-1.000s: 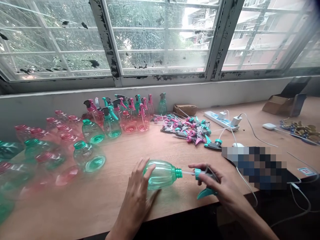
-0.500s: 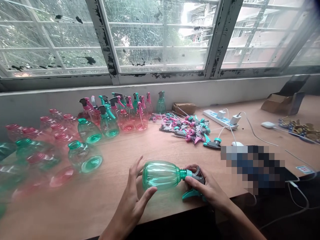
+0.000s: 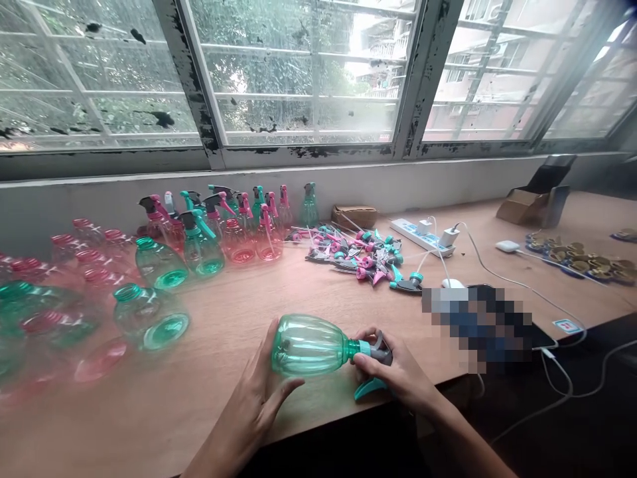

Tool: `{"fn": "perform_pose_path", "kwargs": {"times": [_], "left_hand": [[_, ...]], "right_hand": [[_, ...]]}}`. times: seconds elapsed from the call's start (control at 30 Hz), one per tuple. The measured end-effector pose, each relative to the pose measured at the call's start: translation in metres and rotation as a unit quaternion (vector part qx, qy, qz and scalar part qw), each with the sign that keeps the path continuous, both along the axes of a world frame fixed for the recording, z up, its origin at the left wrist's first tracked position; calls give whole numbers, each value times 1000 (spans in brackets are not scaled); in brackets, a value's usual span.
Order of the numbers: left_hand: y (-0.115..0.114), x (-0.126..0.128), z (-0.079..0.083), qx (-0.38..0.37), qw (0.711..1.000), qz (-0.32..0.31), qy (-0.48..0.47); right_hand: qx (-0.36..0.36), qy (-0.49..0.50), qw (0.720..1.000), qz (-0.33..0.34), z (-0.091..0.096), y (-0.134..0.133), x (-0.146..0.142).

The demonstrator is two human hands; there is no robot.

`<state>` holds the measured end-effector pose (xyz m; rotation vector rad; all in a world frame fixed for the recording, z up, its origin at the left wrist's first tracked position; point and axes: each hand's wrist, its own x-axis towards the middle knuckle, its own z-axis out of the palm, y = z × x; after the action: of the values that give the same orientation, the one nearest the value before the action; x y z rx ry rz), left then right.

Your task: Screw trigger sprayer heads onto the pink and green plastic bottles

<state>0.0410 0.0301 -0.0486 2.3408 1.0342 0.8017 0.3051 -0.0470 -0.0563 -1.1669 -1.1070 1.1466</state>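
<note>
A clear green spray bottle [image 3: 309, 345] lies sideways just above the near edge of the table. My right hand [image 3: 398, 373] is closed around its grey and teal spray head [image 3: 382, 355] at the neck, with the teal trigger [image 3: 369, 388] pointing down below the fingers. At the other end, my left hand [image 3: 255, 392] is open beside the bottle's base. Its fingers are stretched up along the base and its thumb is spread away below; whether the palm touches the plastic I cannot tell.
Headless green bottles [image 3: 152, 318] and pink bottles [image 3: 112, 275] stand at left. Several assembled spray bottles [image 3: 202, 249] stand by the wall. Loose spray heads [image 3: 358, 255] are piled mid-table. A power strip [image 3: 421, 237], cables and a blurred-out item [image 3: 478, 325] are at right.
My left hand has come closer to the bottle's base, its fingers now more together. The right hand keeps its hold on the spray head. The whole view has shifted slightly rightward.
</note>
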Motion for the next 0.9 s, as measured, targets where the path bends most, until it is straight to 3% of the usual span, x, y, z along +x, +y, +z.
{"fn": "perform_pose_path", "kwargs": {"times": [0.33, 0.6, 0.9], "left_hand": [[1, -3, 0, 59, 998, -9, 34], [3, -4, -6, 34, 999, -7, -3], [-2, -3, 3, 39, 999, -21, 8]], "right_hand": [[16, 14, 1000, 7, 3, -1, -2], [11, 50, 999, 15, 3, -1, -2], [7, 97, 992, 76, -2, -1, -2]]}}
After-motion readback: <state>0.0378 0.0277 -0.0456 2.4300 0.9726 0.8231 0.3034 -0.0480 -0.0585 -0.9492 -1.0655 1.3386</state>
